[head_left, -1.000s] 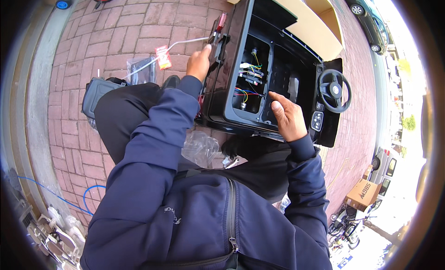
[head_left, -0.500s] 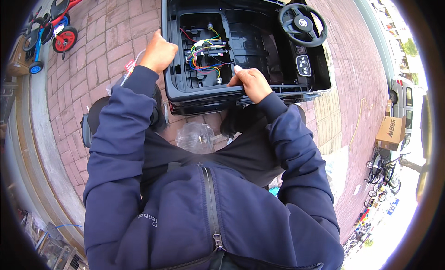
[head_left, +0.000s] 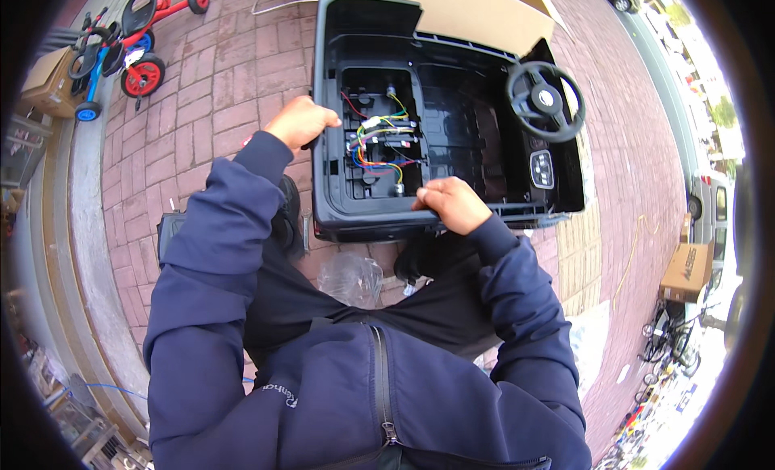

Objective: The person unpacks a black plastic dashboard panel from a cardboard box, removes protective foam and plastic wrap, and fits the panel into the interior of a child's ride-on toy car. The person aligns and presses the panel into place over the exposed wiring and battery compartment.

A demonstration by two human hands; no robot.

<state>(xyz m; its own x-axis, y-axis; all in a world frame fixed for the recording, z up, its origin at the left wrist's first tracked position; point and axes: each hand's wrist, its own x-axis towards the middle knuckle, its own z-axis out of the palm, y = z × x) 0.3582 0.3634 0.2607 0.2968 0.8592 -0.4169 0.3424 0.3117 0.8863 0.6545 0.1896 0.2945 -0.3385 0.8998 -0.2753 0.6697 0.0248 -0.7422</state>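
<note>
A black ride-on toy car body [head_left: 367,216] lies in front of me, its inside facing up. In its left recess, bundles of coloured wires [head_left: 375,143] run between small connectors. A black steering wheel [head_left: 545,101] and a panel of buttons [head_left: 541,169] sit at its right end. My left hand [head_left: 303,123] is closed on the body's left rim, fingers partly hidden behind the edge. On the near rim, right of the wired recess, my right hand [head_left: 456,203] is closed with thumb and fingers over the edge.
A clear plastic bag [head_left: 351,278] lies on the brick paving between my legs. Behind the car body is a large cardboard piece [head_left: 484,18]. A red tricycle [head_left: 144,76] stands at the far left near a cardboard box [head_left: 52,82]. Another carton [head_left: 686,272] is at the right.
The whole view has shifted, so the car body and surroundings appear lower and farther right. Both hands keep to the same rims of the body.
</note>
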